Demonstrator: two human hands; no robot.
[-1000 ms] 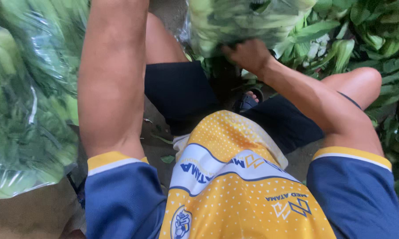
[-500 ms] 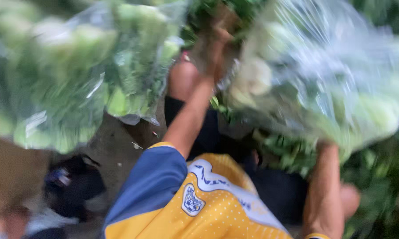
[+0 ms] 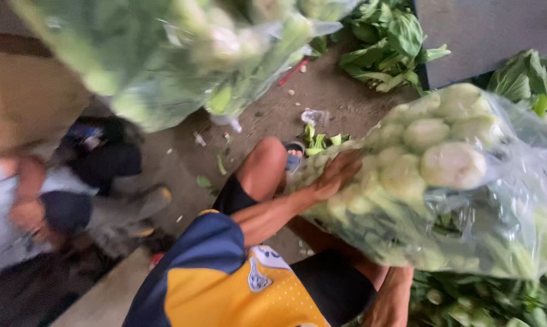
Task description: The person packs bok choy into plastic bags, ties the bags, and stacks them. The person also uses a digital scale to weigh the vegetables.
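A big clear plastic bag of leafy greens (image 3: 455, 181), with the pale cut stem ends facing up, fills the right side. My left hand (image 3: 337, 172) is pressed against the bag's left side, fingers spread over the plastic and holding it. My right forearm (image 3: 394, 297) rises from the bottom edge and goes under the bag, which hides that hand. A second bag of greens (image 3: 182, 54), blurred, hangs at the top left, apart from both hands. My knee (image 3: 264, 166) is just left of the held bag.
Loose leafy greens (image 3: 388, 42) lie at the top, and more greens (image 3: 479, 300) are piled under the bag at lower right. Leaf scraps (image 3: 319, 139) dot the concrete floor. Another person (image 3: 37, 206), blurred, crouches at the left. A grey wall (image 3: 485, 30) stands at the top right.
The view has swung left and down. The bag of greens has come down to the right, with my left hand now on its side. The other bag has stayed at the upper left.
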